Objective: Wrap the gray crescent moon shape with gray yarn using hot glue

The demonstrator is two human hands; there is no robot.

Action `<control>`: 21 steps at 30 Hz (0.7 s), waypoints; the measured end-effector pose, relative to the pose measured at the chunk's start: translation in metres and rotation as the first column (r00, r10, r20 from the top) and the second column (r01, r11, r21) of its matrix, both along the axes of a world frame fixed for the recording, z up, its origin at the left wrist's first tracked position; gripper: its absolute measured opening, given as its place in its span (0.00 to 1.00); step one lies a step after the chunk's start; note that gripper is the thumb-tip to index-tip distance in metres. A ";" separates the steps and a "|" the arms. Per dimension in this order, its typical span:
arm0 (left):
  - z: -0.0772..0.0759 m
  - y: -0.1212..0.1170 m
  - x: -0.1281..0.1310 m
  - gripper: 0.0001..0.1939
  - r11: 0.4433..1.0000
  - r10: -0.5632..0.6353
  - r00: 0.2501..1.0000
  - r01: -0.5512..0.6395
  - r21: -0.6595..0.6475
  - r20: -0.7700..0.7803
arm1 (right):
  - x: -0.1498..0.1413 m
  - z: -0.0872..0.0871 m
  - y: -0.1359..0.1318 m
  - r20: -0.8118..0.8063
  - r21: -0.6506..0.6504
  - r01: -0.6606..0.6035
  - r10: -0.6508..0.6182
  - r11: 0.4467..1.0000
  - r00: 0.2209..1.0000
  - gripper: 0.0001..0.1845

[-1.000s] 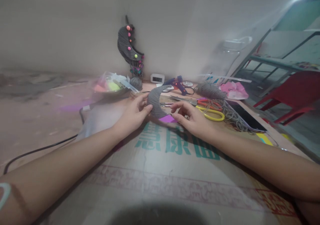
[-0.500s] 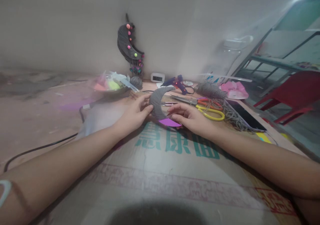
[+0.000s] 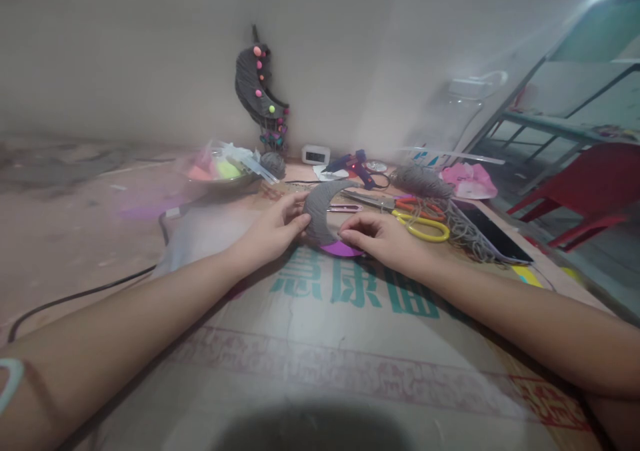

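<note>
A crescent moon shape (image 3: 320, 212) wrapped in grey yarn is held over the cardboard, its lower part showing bare purple (image 3: 343, 248). My left hand (image 3: 286, 221) grips its outer left edge between thumb and fingers. At the inner curve near the lower tip, my right hand (image 3: 367, 231) is closed in a pinch on what looks like the grey yarn strand, mostly hidden by the fingertips. Scissors with orange and yellow handles (image 3: 423, 226) lie just beyond my right hand. A tangle of grey yarn (image 3: 465, 234) trails beside them.
Printed cardboard (image 3: 320, 331) covers the table. Behind stand a bowl of bright items (image 3: 223, 171), a small clock (image 3: 316, 155) and a glue gun (image 3: 357, 169). A phone (image 3: 493, 231) lies right. A finished-looking crescent with pompoms (image 3: 250, 84) hangs on the wall. A black cable (image 3: 80, 297) runs left.
The crescent has shifted slightly down and to the right with my left hand. My right hand's fingers have drawn closer together by the inner curve.
</note>
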State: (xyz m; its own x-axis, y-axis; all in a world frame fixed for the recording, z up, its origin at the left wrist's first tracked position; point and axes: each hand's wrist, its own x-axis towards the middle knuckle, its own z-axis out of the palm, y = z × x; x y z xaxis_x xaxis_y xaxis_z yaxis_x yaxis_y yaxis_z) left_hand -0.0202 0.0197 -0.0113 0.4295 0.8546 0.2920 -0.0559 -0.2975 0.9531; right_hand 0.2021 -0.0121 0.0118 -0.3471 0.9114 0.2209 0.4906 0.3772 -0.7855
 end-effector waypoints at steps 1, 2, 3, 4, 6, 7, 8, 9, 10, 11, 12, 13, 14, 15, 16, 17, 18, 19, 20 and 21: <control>0.000 0.000 0.000 0.24 1.000 -0.002 1.000 0.002 -0.001 0.000 | 0.000 0.000 0.000 -0.001 0.002 -0.004 0.004 1.000 1.000 0.10; 0.000 0.000 0.000 0.24 1.000 -0.006 1.000 0.006 -0.004 0.002 | 0.000 0.000 0.000 0.000 0.004 -0.007 0.007 1.000 1.000 0.10; -0.001 0.000 0.000 0.24 1.000 -0.009 1.000 0.009 -0.010 0.004 | 0.000 -0.001 0.000 0.006 0.006 -0.011 0.011 1.000 1.000 0.10; -0.001 0.000 0.000 0.23 1.000 -0.010 1.000 0.010 -0.017 0.008 | 0.000 -0.001 0.000 0.016 0.011 -0.014 0.013 1.000 1.000 0.10; -0.002 0.002 0.000 0.22 1.000 -0.008 1.000 0.009 -0.028 0.022 | 0.002 -0.003 0.002 0.042 0.048 -0.015 0.013 0.999 0.999 0.10; -0.002 0.003 0.000 0.21 0.999 0.000 0.999 0.001 -0.032 0.034 | 0.002 -0.005 0.002 0.051 0.082 -0.010 0.006 0.997 0.999 0.10; -0.001 0.003 0.000 0.21 0.999 0.010 0.999 -0.009 -0.034 0.047 | 0.003 -0.006 0.003 0.047 0.122 0.005 -0.011 0.992 0.999 0.11; -0.001 0.004 0.000 0.20 0.999 0.024 0.998 -0.022 -0.038 0.059 | 0.004 -0.007 0.004 0.027 0.159 0.030 -0.035 0.987 0.999 0.12; 0.000 0.005 0.000 0.19 0.998 0.041 0.997 -0.038 -0.040 0.071 | 0.005 -0.007 0.004 -0.011 0.185 0.065 -0.064 0.981 0.998 0.12; 0.000 0.005 0.000 0.19 0.998 0.057 0.995 -0.053 -0.044 0.080 | 0.006 -0.007 0.004 -0.056 0.199 0.102 -0.092 0.975 0.994 0.13; 0.001 0.006 0.000 0.18 0.997 0.070 0.994 -0.066 -0.049 0.085 | 0.007 -0.006 0.004 -0.096 0.203 0.132 -0.114 0.970 0.989 0.13; 0.002 0.006 0.000 0.18 0.996 0.080 0.993 -0.076 -0.054 0.088 | 0.007 -0.005 0.002 -0.119 0.208 0.149 -0.126 0.967 0.985 0.12; 0.002 0.006 0.000 0.18 0.995 0.089 0.992 -0.084 -0.059 0.091 | 0.007 -0.004 0.001 -0.117 0.216 0.147 -0.124 0.965 0.985 0.12; 0.002 0.005 0.000 0.18 0.994 0.098 0.991 -0.092 -0.064 0.094 | 0.007 -0.003 -0.001 -0.091 0.230 0.127 -0.108 0.965 0.990 0.11; 0.002 0.005 -0.001 0.17 0.993 0.105 0.990 -0.099 -0.066 0.097 | 0.006 -0.001 -0.003 -0.044 0.248 0.096 -0.087 0.964 0.995 0.10; 0.002 0.006 -0.001 0.16 0.993 0.110 0.989 -0.105 -0.062 0.099 | 0.005 0.000 -0.004 0.013 0.264 0.058 -0.063 0.963 0.998 0.10; 0.001 0.006 -0.002 0.15 0.992 0.119 0.988 -0.114 -0.052 0.100 | 0.004 0.000 -0.006 0.068 0.283 0.020 -0.041 0.959 0.997 0.09; 0.001 0.006 -0.003 0.14 0.991 0.128 0.987 -0.125 -0.036 0.092 | 0.003 0.001 -0.007 0.115 0.303 -0.013 -0.023 0.953 0.993 0.09; 0.000 0.007 -0.004 0.13 0.990 0.140 0.987 -0.139 -0.013 0.075 | 0.002 0.001 -0.008 0.152 0.326 -0.038 -0.013 0.945 0.988 0.08; -0.001 0.007 -0.005 0.12 0.988 0.154 0.987 -0.155 0.013 0.049 | 0.002 0.000 -0.009 0.182 0.352 -0.055 -0.011 0.934 0.983 0.08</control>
